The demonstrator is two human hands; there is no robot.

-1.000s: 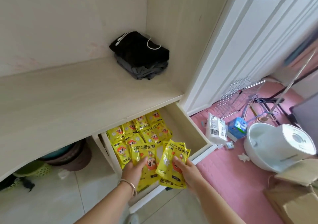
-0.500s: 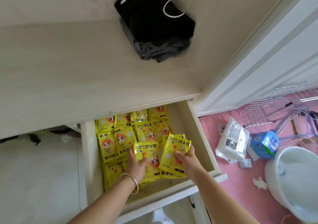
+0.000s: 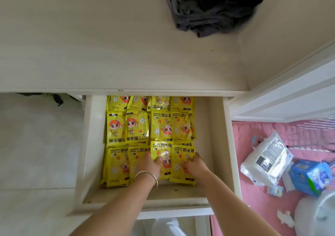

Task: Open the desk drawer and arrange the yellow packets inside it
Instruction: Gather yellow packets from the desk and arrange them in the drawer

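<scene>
The white desk drawer [image 3: 229,145] stands pulled out below the desk top [image 3: 108,45]. Several yellow packets [image 3: 137,127] with a cartoon figure lie in rows inside it. My left hand [image 3: 149,166], with a bangle at the wrist, pinches one yellow packet [image 3: 161,149] in the front row, thumb on top. My right hand [image 3: 195,166] grips the packet beside it [image 3: 182,156] at its right edge. Both packets lie almost flat, side by side. A strip of bare drawer floor shows along the right wall.
Dark folded clothes [image 3: 208,9] sit on the desk top at the back right. A white door panel [image 3: 290,94] stands to the right. On the pink mat lie a white plastic bag [image 3: 266,159], a blue box [image 3: 308,177] and a white round appliance [image 3: 317,215].
The view has tilted down over the drawer. Both hands have lowered their packets from above the drawer into the front row, where they now lie nearly flat.
</scene>
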